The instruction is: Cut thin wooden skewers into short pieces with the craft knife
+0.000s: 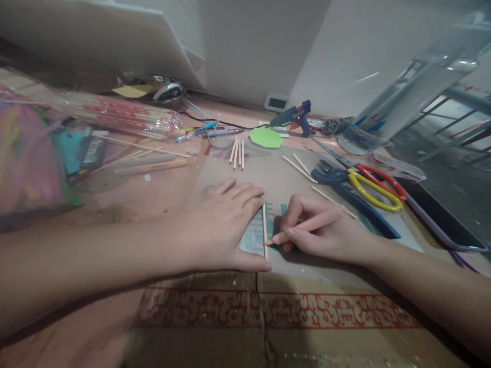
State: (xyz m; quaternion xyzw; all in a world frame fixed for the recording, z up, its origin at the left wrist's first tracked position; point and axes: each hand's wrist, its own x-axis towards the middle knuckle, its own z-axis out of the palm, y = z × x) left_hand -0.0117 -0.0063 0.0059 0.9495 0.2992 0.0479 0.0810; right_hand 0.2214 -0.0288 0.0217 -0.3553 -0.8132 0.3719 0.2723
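Note:
A thin wooden stick (264,230) lies on the grey sheet, pointing away from me. My left hand (226,225) rests flat beside it with spread fingers, the fingertips at its far end and the thumb at its near end. My right hand (310,225) is closed around a pinkish pen (318,221), whose tip touches the stick near its lower part. Further back stand out several short sticks (237,153) and a green paper shape (266,137). Other loose sticks (299,168) lie beyond my right hand.
Pliers with blue handles (364,212), scissors with red and yellow handles (374,189) and a phone (445,217) lie at right. Behind are a blue glue gun (295,118), a small clock (276,102) and a clear bottle (406,97). Bagged sticks (123,112) lie at left.

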